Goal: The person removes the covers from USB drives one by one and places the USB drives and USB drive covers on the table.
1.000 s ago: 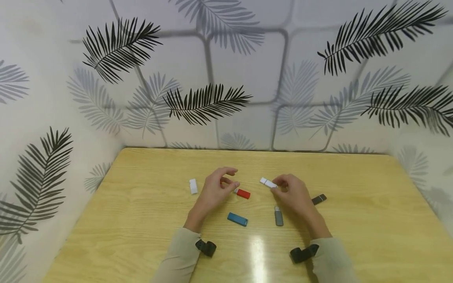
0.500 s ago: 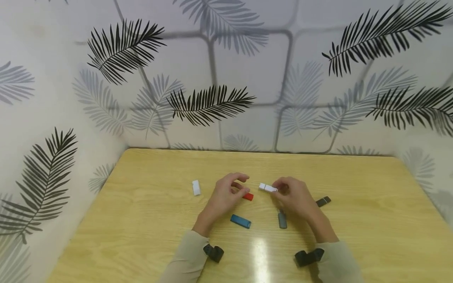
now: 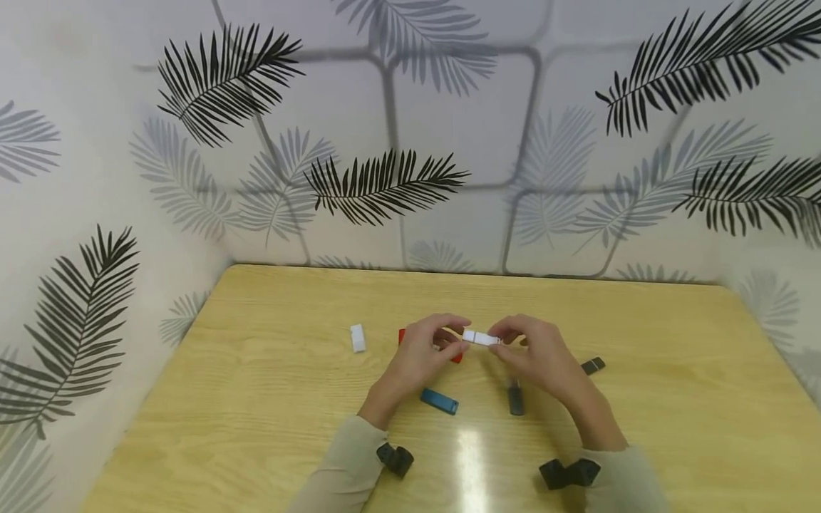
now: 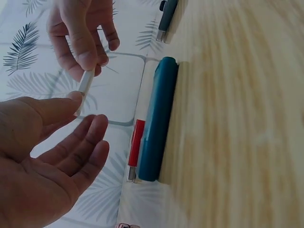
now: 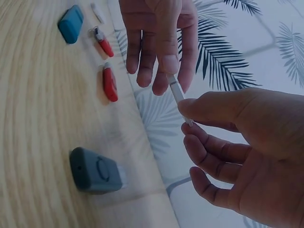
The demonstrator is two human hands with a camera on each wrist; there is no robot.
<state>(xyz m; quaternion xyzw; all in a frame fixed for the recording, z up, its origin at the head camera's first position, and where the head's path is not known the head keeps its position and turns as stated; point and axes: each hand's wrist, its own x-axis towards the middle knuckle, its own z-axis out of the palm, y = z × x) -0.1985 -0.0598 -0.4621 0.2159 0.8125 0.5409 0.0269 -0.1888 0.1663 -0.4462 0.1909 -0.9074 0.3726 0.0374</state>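
Both hands hold one white USB stick raised above the table. My left hand pinches its left end, and my right hand pinches the right end between thumb and fingers. A thin line crosses the stick near the left end. In the left wrist view the white USB stick is seen edge-on between the two thumbs. Two red pieces lie near my left hand, which partly hides them in the head view; the right wrist view shows one red USB stick and another red one whole.
A blue USB stick lies below my left hand. The grey USB stick is under my right wrist, with a black one farther right, partly covered by the forearm. Another white piece lies at left. A patterned wall backs the table.
My left hand has moved right, over the red USB stick, and now pinches the white stick's left end. The right hand keeps its hold. A second red piece now shows left of my left hand.
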